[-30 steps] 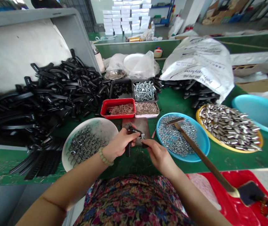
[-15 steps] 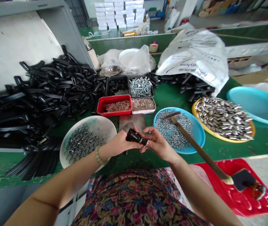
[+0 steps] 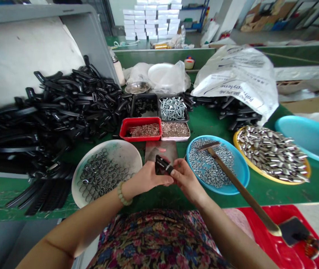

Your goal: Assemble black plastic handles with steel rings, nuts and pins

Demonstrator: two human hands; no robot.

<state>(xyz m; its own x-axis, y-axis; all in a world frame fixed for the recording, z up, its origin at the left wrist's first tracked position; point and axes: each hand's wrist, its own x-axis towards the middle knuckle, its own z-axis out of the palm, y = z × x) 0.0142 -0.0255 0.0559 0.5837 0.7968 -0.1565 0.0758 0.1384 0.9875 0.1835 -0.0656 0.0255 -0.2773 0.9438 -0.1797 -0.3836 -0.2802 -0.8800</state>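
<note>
Between my two hands is a black plastic handle piece with pale lettering on its side. My left hand is wrapped round its wider end, a bead bracelet on that wrist. The fingers of my right hand pinch its narrow end. What my curled fingertips cover is hidden. Just beyond the hands lies a flat metal plate on the bench. To the left stands a white bowl of metal rings; to the right, a blue tray of nuts.
A hammer rests across the blue tray, its handle jutting over the bench edge. Behind are a red box of pins and a box of screws. Black handles are heaped left. A yellow tray holds metal sleeves.
The view has tilted up slightly, so the bench sits lower in it. The black handle piece is turned a little, and my right fingers have closed in on its narrow end.
</note>
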